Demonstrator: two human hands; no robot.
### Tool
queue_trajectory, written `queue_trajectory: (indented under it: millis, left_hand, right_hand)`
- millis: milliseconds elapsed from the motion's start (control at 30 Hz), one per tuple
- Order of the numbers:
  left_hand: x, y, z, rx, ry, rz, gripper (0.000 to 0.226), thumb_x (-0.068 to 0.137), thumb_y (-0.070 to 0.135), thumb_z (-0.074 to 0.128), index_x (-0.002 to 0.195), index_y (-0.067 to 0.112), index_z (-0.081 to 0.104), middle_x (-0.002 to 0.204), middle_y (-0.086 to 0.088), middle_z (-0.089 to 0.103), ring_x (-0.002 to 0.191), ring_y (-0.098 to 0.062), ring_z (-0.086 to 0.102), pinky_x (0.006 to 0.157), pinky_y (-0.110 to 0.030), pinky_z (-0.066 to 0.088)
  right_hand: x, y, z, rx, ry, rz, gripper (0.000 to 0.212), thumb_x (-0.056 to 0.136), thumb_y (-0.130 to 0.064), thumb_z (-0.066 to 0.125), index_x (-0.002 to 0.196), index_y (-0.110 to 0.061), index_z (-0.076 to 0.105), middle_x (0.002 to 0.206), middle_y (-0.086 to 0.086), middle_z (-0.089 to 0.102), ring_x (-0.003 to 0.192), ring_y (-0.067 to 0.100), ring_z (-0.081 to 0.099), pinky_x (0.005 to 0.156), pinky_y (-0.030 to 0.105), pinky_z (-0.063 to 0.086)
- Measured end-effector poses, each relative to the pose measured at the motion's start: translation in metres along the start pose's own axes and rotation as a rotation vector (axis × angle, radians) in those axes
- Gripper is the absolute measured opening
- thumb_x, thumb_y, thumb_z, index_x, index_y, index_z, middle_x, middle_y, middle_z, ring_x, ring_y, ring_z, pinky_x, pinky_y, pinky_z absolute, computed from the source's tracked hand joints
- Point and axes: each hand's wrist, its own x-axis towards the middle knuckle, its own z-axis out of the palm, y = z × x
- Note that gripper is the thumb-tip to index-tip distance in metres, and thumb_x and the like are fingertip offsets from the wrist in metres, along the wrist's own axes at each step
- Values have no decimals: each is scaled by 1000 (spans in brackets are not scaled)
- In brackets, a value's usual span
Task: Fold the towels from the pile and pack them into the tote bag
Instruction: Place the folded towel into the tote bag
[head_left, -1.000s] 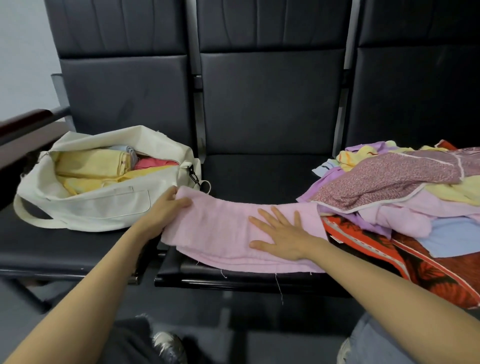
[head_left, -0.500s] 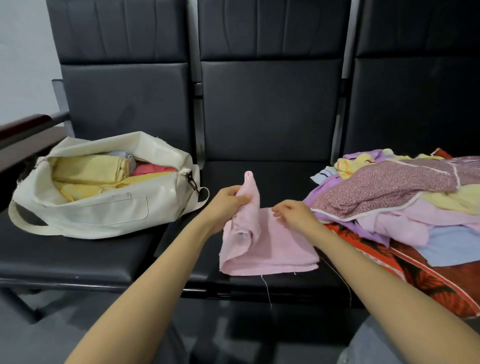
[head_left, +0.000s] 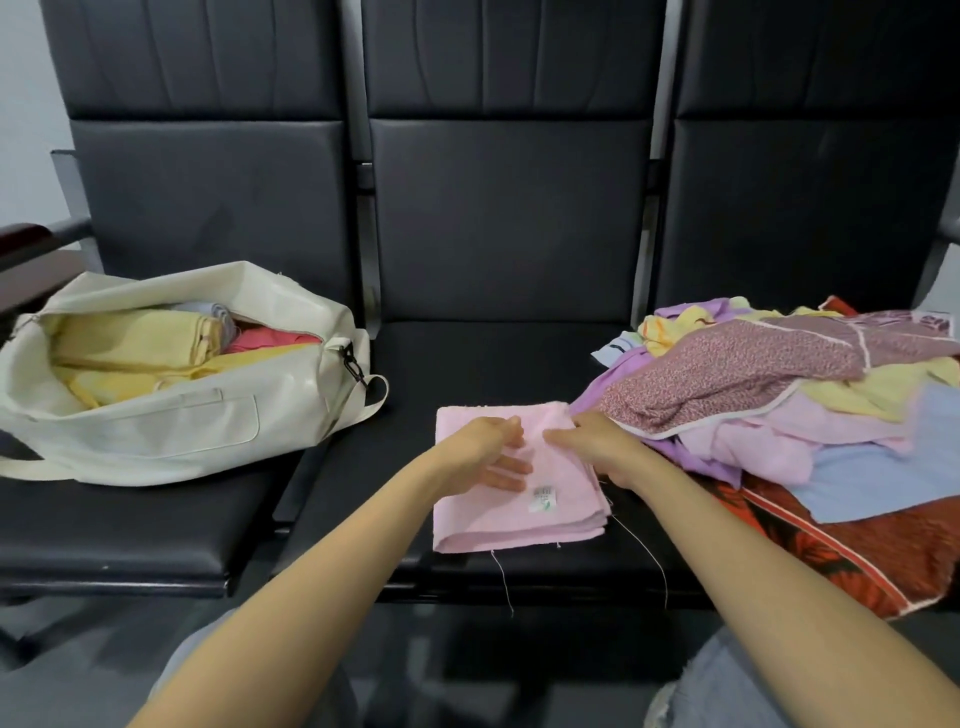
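Presently: pink towel (head_left: 519, 499), folded to a layered square, lies on the middle seat (head_left: 493, 358) toward its front edge and right side, label up. Judged light, soft and limp. The layers would likely slide and splay if lifted by one corner, so take it across the stacked right edge, or scoop under it with both palms.

- Left hand (head_left: 483, 457): palm down on the towel's middle, fingers straight, pressing flat.
- Right hand (head_left: 597, 447): at the towel's far right corner, fingers curled, apparently pinching the fold.
- Tote bag (head_left: 156, 431): beyond the seat's left edge, unzipped, part filled.
- Pile (head_left: 753, 374): past the right edge, just beside the towel.
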Motion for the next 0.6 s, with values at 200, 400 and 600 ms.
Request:
queue_trajectory:
  millis: [200,400,600]
  left_hand:
    - [-2,-6,-39,483,309,89,13,89,11,61,102,9,60,102,-10,63,69,-15,58,56,-21,46]
    - [-6,-22,-51,813,395,-105,58,83,35,70,123,2,45,125,-13,50,111,-27,54,81,-30,43]
    - [-6,-31,-57,643,350,-142,38,80,38,74,70,12,48,75,2,50,68,-13,48,53,-22,32]
  right_hand:
    - [-3,-4,-7,-26,-77,-55,38,85,-2,63,122,-6,56,114,10,63,105,26,60,89,37,50]
    - [-6,13,-7,-384,34,-72,59,79,-37,73,126,-7,54,122,11,62,111,26,58,96,40,47]
    - [-8,11,0,-429,2,-22,62,84,-42,69,133,-6,51,130,11,58,116,26,56,98,35,46]
